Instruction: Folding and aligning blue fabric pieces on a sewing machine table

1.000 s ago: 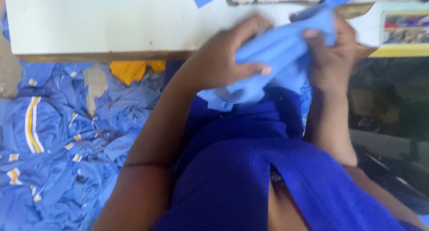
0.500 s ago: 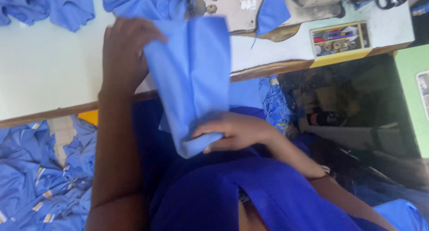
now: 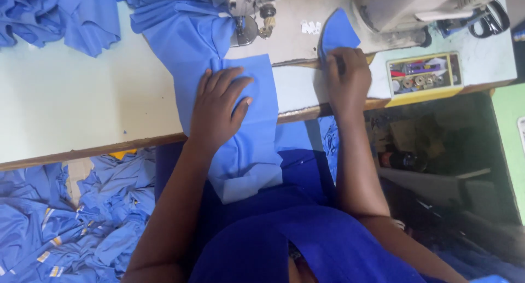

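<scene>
Head view
Folded fabric piece: the light blue fabric piece (image 3: pixel 249 124) is smooth, thin and flat, roughly rectangular, lying over the front edge of the counter (image 3: pixel 82 113) with its lower end hanging toward the lap.
Left hand: the left hand (image 3: pixel 219 108) lies flat on that piece, fingers spread, pressing it down and closed on nothing.
Right hand: the right hand (image 3: pixel 347 80) rests at the counter edge, fingers curled down onto a small curved blue cut piece (image 3: pixel 338 34); whether the grip pinches it cannot be told.
Sewing machine: the pale sewing machine (image 3: pixel 383 9) stands on the counter, blue cloth under its needle.
Tray: a yellow-rimmed tray (image 3: pixel 424 94) holds bobbins and small sewing parts.
Scissors: scissors (image 3: pixel 481 20) lie behind the tray.
Floor: blue garments (image 3: pixel 65 223) with striped trim lie heaped.
</scene>
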